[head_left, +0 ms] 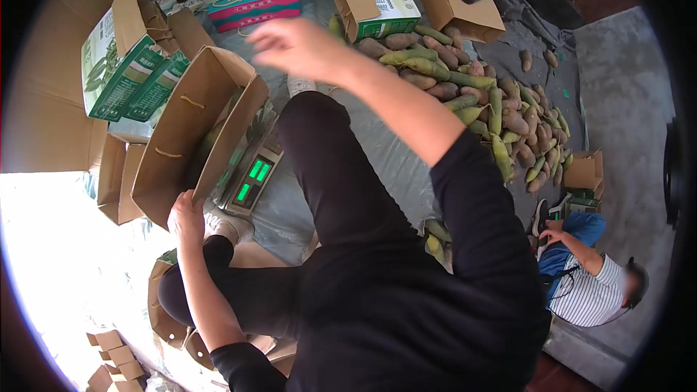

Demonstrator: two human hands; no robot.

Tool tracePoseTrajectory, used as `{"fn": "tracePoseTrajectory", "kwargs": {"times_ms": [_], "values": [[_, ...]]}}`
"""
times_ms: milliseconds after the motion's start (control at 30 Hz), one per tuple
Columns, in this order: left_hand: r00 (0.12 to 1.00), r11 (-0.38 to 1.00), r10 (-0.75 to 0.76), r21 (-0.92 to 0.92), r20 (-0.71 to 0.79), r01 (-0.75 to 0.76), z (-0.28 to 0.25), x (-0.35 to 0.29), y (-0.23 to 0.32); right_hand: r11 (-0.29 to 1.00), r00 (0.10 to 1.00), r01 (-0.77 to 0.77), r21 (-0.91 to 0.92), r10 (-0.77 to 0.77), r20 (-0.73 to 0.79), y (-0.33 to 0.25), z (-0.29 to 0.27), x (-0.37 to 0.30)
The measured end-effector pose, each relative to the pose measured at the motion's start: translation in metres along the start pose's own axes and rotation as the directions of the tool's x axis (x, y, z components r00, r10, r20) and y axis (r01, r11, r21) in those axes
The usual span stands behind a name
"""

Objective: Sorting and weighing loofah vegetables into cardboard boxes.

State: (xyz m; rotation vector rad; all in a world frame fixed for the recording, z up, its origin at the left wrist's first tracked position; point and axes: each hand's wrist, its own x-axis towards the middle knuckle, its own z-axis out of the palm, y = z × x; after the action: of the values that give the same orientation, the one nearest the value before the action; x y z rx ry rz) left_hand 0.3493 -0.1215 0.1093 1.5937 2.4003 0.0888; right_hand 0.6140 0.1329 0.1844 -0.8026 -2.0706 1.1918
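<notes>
Box [168, 131] sits L of the person's knees, apparently on the scale [254, 183] w/ its green-lit readout poking out on the R side; mouth faces up, long axis runs diag. from nr L hand [187, 219] up & rightward to the far end, contents too shadowed to ID. L hand grips the rim at the box's nr end, fingers pinched narrow; R hand [292, 49] is up past the far end, clear of the rim, fingers loosely bent but blurred, can't tell if holding anything.
</notes>
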Motion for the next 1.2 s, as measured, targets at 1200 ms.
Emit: {"fn": "tracePoseTrajectory", "kwargs": {"times_ms": [1200], "values": [[0.997,0.996,-0.066,-0.066,-0.025,0.065,-0.017,0.003,0.012,0.412,0.765,-0.327,-0.851,0.644,0.018,0.357,-0.122,-0.107]]}}
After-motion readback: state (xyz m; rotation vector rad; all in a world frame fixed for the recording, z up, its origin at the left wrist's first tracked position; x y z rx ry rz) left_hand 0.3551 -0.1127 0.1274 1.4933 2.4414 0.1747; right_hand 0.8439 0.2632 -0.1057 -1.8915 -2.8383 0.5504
